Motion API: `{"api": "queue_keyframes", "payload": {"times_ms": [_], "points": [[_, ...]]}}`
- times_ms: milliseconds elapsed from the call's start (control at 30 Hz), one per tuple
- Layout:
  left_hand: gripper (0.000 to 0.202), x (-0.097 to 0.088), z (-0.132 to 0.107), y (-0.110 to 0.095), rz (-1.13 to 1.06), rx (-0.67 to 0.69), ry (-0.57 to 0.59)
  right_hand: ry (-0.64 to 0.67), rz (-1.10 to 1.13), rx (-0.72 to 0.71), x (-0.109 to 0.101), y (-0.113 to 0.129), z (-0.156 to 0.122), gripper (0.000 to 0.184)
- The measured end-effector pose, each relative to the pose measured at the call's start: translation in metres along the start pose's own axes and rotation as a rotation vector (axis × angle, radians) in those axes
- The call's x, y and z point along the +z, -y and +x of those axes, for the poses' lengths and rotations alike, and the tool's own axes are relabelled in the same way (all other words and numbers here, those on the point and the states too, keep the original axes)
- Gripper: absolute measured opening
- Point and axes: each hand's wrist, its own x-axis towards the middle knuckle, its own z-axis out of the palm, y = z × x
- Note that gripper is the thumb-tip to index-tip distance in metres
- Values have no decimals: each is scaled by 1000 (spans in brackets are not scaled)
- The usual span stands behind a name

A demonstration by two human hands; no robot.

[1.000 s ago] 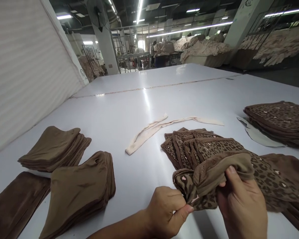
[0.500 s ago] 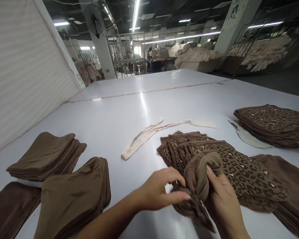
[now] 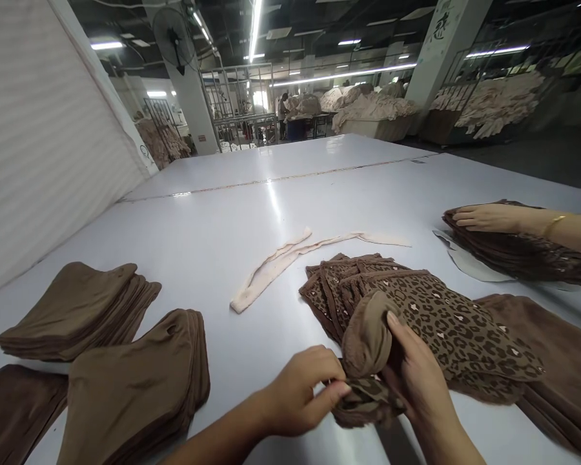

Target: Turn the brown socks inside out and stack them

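Observation:
Between my hands is a bunched brown fabric piece (image 3: 368, 336), plain on one face with leopard print showing lower down. My right hand (image 3: 419, 371) grips its folded upper part, thumb on top. My left hand (image 3: 305, 391) pinches the edge of the leopard-print part between thumb and fingers. Just beyond lies a fanned pile of leopard-print fabric pieces (image 3: 445, 316) with fuzzy brown edges. Under its right side are plain brown pieces (image 3: 561, 361).
Brown fabric stacks (image 3: 135, 381) lie at the left on the white table (image 3: 213, 226). A pale fabric strip (image 3: 271, 274) curves across the middle. At the right, another person's hand (image 3: 494, 218) rests on a leopard-print stack (image 3: 527, 255). A white curtain-like sheet (image 3: 53, 129) hangs at left.
Another person's hand has come in from the right onto the far stack. My left hand has closed on the print edge, and the piece has turned and bunched up more.

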Motion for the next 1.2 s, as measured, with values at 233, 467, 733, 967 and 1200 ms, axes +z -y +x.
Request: {"api": "queue_keyframes", "payload": {"times_ms": [233,467,733,967,1200], "points": [[17,-32,-2,12,132,-88,67,438,-180,194,-2,-5,-17,32],[29,-20,4,-17,591,-74,-102,-32,-312,-88,25,-6,-35,34],[27,-2,1,8,262,-227,-92,-114,-198,-177,22,-9,-46,40],[34,13,-15,15,-427,-503,-14,-235,134,-18,26,2,-35,40],[8,10,-12,-9,530,-148,-472,-153,-166,-98,24,5,-40,43]]}}
